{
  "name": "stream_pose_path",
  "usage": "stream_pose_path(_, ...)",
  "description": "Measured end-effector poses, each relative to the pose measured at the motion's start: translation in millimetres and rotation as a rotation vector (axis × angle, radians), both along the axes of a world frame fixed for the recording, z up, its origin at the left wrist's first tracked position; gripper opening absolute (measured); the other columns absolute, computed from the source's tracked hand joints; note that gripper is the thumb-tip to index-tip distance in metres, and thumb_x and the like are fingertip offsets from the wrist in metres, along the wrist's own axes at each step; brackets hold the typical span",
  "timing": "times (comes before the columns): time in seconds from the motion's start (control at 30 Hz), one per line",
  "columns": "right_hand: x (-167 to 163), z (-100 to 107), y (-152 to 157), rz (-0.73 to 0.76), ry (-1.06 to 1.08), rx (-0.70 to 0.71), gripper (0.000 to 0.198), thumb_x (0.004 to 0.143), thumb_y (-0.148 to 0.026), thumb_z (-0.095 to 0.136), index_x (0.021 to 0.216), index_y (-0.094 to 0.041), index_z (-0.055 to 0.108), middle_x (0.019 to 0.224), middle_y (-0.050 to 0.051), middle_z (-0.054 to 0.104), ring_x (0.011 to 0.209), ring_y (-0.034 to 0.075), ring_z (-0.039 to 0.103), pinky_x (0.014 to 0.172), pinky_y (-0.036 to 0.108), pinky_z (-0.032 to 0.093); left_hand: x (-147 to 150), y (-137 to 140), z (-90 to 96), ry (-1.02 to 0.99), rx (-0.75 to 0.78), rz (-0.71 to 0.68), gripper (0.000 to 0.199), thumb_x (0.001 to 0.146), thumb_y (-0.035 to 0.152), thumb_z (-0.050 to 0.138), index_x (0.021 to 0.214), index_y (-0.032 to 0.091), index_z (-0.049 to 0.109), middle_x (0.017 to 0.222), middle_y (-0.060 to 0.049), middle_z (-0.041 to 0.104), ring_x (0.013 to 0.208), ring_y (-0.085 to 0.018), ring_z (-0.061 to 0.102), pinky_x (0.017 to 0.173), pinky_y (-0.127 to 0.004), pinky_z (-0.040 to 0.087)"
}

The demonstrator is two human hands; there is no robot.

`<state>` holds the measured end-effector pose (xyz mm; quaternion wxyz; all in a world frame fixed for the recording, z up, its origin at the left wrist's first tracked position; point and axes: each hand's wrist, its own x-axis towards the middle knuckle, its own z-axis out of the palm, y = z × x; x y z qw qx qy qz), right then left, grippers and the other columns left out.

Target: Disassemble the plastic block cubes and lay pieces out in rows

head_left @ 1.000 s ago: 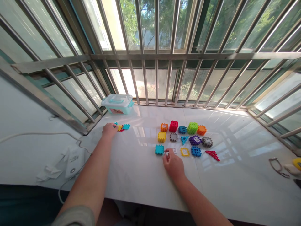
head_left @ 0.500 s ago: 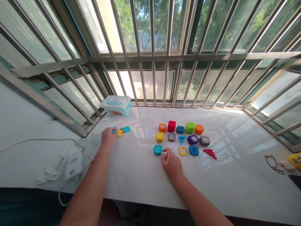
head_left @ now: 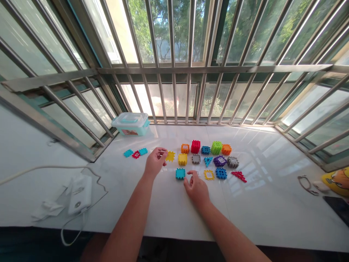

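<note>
My left hand [head_left: 156,161] is closed in a pinch on a yellow square building tile [head_left: 170,156] with toothed edges, held left of the stacked tiles. Resting on the table, my right hand [head_left: 198,188] has thumb and index finger apart with nothing between them. Its fingertips are beside a teal tile stack [head_left: 180,174], and it partly covers a white tile [head_left: 198,173]. A yellow tile with a white grid [head_left: 209,175] lies just right of that hand. Off to the left, a red tile [head_left: 136,155] lies between two turquoise tiles [head_left: 128,153].
Stacks of tiles stand in rows, among them red [head_left: 195,146], green [head_left: 216,147] and purple [head_left: 219,161]. A lidded box [head_left: 131,124] sits by the barred window. A white device [head_left: 80,195] with a cable is at left; glasses [head_left: 308,185] and a phone [head_left: 337,208] are at right.
My left hand has moved right, from the turquoise and red tiles towards the stacks, carrying the yellow tile off from among them. My right hand has stayed almost in place.
</note>
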<state>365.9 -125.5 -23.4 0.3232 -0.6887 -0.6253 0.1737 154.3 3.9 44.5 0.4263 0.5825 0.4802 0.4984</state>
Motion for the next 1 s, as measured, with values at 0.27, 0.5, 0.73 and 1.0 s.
stream_pose_path(0.27,4.0,2.8,-2.4,0.002,0.087,0.044,0.031,0.101,-0.043,0.051,0.121,-0.021,0.059,0.061,-0.010,0.045,0.056,0.016,0.054,0.060,0.025,0.031,18.9,11.4,-22.8,-0.324,-0.046,-0.049,0.053,0.077,0.049,0.091,0.115,0.018,0.069,0.094,-0.005,0.078,0.067,-0.017,0.076,0.070,-0.033,0.064)
stream_pose_path(0.5,9.3,15.1,9.5,0.001,0.064,0.269,0.031,0.105,-0.043,0.053,0.122,-0.020,0.065,0.070,-0.005,0.054,0.061,0.014,0.055,0.066,0.025,0.045,-6.9,26.4,-45.3,-0.457,-0.107,0.046,0.054,0.072,0.049,0.094,0.108,0.020,0.067,0.083,-0.002,0.079,0.061,-0.015,0.073,0.067,-0.030,0.060)
stream_pose_path(0.73,-1.0,65.1,81.5,0.282,-0.285,0.530,0.046,0.104,-0.042,0.066,0.145,-0.024,0.062,0.134,0.014,0.070,0.129,0.028,0.061,0.111,0.044,0.047,0.6,39.3,-56.7,-0.383,-0.171,-0.071,0.056,0.071,0.051,0.094,0.109,0.018,0.069,0.080,-0.005,0.080,0.067,-0.019,0.075,0.068,-0.031,0.060)
stream_pose_path(1.0,-22.1,101.5,133.6,0.517,-0.418,0.341,0.054,0.097,-0.038,0.079,0.147,-0.023,0.061,0.133,0.014,0.071,0.122,0.030,0.063,0.104,0.046,0.051,-2.0,42.3,-62.6,-0.477,-0.185,-0.136,0.051,0.071,0.048,0.097,0.104,0.019,0.071,0.081,-0.005,0.080,0.067,-0.019,0.074,0.069,-0.034,0.061)
